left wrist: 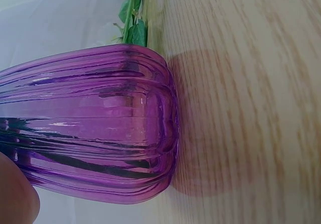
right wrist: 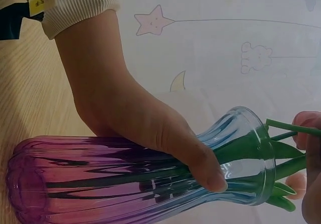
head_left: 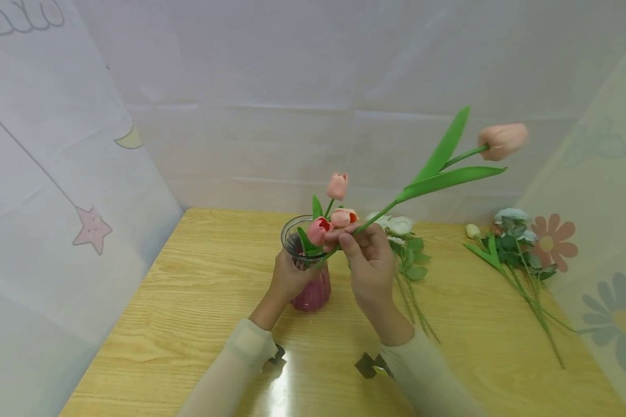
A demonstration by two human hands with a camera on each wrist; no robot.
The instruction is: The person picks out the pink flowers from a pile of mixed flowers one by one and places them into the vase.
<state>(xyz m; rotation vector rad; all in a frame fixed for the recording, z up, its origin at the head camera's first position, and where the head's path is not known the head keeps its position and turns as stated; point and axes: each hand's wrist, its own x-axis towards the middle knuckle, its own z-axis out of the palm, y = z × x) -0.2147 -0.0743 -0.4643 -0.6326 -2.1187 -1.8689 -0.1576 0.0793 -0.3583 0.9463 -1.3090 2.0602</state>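
Note:
A ribbed glass vase (head_left: 313,294), pink-purple below and clear bluish at its flared mouth, stands upright on the table. My left hand (head_left: 288,279) grips it around the neck; in the right wrist view the thumb (right wrist: 208,171) lies across the glass. Several pink tulips (head_left: 338,186) stand in the vase, their stems showing through the side. Above the mouth, my right hand (head_left: 372,266) pinches the stem of another tulip (head_left: 502,141), which slants with its bloom up to the right. Its cut stem end (right wrist: 273,124) is at the vase's rim in the right wrist view.
White flowers (head_left: 400,225) with long stems lie on the wooden table (head_left: 203,301), just right of the vase. Farther right lies a bunch of pale blue flowers (head_left: 511,216) and a cream tulip (head_left: 472,231). Printed cloth (head_left: 261,139) hangs behind and at both sides.

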